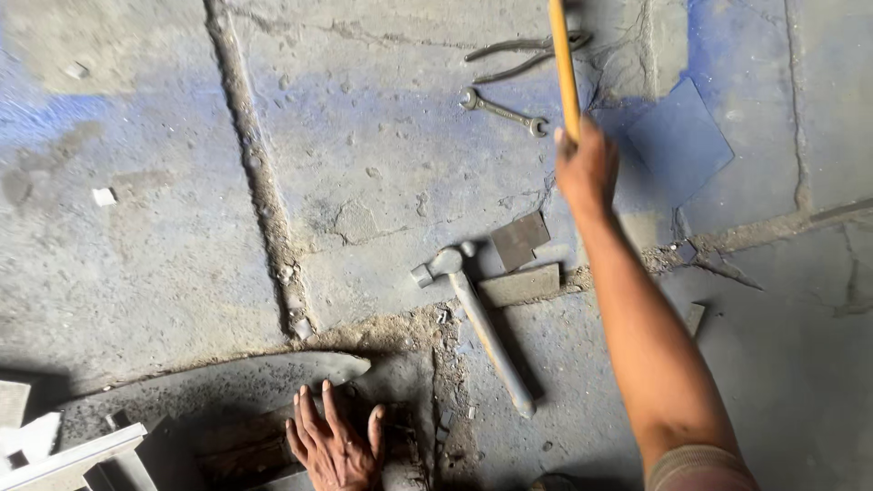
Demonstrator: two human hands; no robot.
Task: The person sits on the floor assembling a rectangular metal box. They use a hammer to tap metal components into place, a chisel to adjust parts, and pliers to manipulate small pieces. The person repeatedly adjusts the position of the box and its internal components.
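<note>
1. Even, soft daylight; moderately bright, with no glare.
2. Bluish cast across the concrete floor [382, 136], strongest at upper right.
3. Short, soft shadow beside the hammer [477, 318], falling to the right.
4. Darker shade along the bottom edge.
5. Focus sharp at centre; slight softness at the frame edges.

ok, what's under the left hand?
The left hand lies flat, fingers spread, on a dark, worn block beside a curved grey metal blade. The palm covers the block's surface there, so that part cannot be seen.
</note>
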